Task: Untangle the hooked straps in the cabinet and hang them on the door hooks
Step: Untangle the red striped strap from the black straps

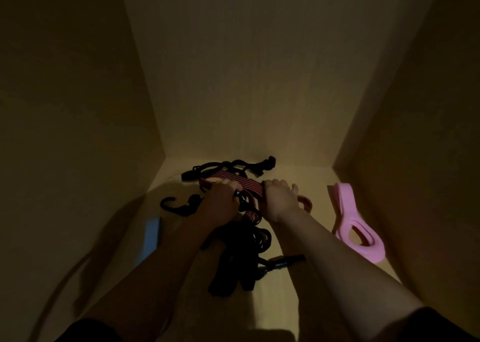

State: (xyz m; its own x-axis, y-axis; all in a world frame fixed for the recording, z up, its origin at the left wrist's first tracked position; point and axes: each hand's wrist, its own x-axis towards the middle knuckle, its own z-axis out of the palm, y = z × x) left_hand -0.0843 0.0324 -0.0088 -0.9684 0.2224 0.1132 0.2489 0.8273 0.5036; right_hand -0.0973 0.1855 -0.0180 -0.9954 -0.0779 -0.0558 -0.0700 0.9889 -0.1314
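Head view: we look down into a dim cabinet with plain tan walls (78, 108), and both our bare forearms reach in toward the back of the cabinet floor (311, 302). The tangle of straps (239, 258) lies in the middle of that floor, running from just in front of the back wall down between our wrists.

A red-and-black striped strap (233, 181) runs flat across the top of the heap, and both hands are on it. Our left hand (220, 200) has its fingers curled over the strap's left part, clamped on it along with some of the dark cord beneath. Our right hand (279, 198) grips the strap's right part, knuckles up and fingers wrapped round it, with one fingertip sticking out to the right. A reddish loop (305, 202) of strap shows just past that hand.

One black hook (168, 204) lies on the floor left of our left hand, and another hooked end (267, 162) rests near the back wall. Below the hands, black straps bunch in a dark pile, with a black end fitting (285, 260) poking out to the right.

A pink looped piece (350, 219) lies by the right wall, well apart from the tangle. A pale blue block (150, 240) lies by the left wall. Dark sleeves (441, 326) show at the bottom edge.
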